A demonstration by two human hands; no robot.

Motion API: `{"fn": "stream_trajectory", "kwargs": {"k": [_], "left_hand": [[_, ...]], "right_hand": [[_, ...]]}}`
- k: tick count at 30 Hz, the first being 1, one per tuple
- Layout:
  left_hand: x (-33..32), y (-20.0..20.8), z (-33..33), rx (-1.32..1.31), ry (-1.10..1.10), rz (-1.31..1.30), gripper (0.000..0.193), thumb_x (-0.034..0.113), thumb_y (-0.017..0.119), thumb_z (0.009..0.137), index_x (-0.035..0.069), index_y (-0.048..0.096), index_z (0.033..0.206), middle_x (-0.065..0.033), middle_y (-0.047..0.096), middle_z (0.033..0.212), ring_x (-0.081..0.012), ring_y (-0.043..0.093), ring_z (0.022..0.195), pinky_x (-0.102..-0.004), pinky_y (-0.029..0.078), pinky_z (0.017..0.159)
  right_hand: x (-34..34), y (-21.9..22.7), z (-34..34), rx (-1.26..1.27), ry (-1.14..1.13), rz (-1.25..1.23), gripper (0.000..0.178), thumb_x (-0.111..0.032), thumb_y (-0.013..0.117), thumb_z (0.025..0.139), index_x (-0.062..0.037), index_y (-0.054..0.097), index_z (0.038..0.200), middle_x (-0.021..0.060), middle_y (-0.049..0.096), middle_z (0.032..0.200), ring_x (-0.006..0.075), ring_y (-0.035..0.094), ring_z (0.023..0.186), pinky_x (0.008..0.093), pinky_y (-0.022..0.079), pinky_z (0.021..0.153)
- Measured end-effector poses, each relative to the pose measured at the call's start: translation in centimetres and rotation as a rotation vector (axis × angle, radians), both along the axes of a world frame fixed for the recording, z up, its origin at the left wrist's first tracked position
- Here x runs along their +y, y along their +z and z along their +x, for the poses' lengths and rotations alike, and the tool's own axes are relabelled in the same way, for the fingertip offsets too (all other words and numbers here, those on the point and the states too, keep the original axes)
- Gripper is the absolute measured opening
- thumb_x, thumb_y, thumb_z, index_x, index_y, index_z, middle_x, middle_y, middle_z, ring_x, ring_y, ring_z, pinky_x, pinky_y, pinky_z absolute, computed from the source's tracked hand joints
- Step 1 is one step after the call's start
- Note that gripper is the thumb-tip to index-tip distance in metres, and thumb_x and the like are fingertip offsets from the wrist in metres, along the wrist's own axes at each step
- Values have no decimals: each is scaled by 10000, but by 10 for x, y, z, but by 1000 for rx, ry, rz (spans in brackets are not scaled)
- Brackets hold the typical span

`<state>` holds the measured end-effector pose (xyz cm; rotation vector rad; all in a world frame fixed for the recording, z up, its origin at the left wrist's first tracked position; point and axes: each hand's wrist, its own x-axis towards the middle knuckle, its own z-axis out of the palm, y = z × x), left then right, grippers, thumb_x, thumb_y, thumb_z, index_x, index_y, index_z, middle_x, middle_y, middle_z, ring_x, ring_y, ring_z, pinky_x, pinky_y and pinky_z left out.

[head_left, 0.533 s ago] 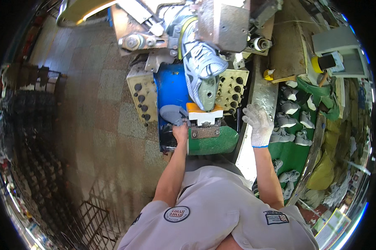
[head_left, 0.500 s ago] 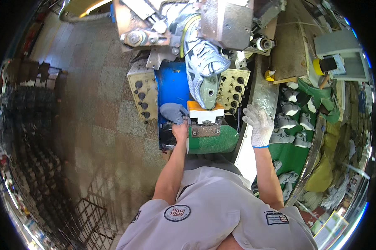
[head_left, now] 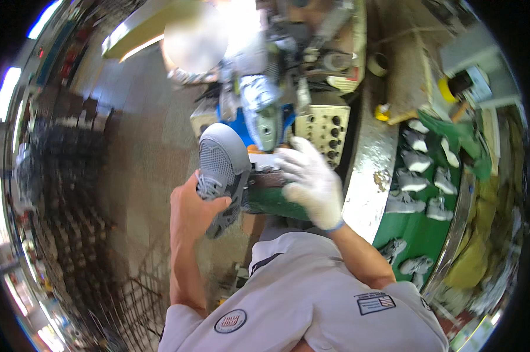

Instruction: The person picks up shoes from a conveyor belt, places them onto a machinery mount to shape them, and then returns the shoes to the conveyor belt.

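Observation:
My bare left hand (head_left: 196,205) is wrapped round a grey sneaker (head_left: 221,158), whose pale toe points away from me. Its mesh upper and laces are visible, and the thumb presses across the lace area. A white knitted glove with a blue cuff covers my right hand (head_left: 313,185). Its fingers are spread and hold nothing, just right of the sneaker and over the front of the machine. Beyond the hands is a shoe-shaped form (head_left: 264,120) in the machine (head_left: 288,70), pale and blurred. The green guard (head_left: 277,201) lies below, partly hidden by the glove.
Beige control panels (head_left: 321,132) with black knobs flank the machine. Several grey sneakers (head_left: 414,180) lie on a green conveyor belt (head_left: 373,229) to the right. A dark rack of shoes (head_left: 65,193) stands at left. A person's blurred head (head_left: 196,38) is beyond the machine.
My left hand has brought the grey sneaker up and leftward, away from the machine's front. My right hand has moved left to the machine's front. The head view has shifted.

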<state>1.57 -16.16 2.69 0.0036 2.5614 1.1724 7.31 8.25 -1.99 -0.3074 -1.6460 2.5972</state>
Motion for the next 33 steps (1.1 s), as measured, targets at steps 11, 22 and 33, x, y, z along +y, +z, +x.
{"fn": "stream_trajectory", "kwargs": {"k": [11,22,33], "left_hand": [[109,-71,-54,500,140,43,547,344,676,972,-67,604,1327,-191,695,1213,-273,645,1116,-367,499,983],[147,-112,-86,346,75,-60,486,329,824,820,-72,740,1082,-174,721,1155,-281,637,955,-415,483,901],[20,-119,-105,-171,-99,-88,230,167,727,866,-28,706,986,4,596,811,-91,491,679,-276,392,595]], "right_hand": [[275,-118,211,-502,-645,109,543,-363,746,889,47,674,1237,104,721,1057,135,660,867,285,545,756],[419,-227,487,-1627,-699,974,1089,-680,753,747,68,389,1449,300,531,1418,412,573,1270,436,498,1023],[436,-338,329,-651,-1258,-45,643,-154,811,828,58,508,1353,166,681,1207,270,680,1019,403,556,914]]}}
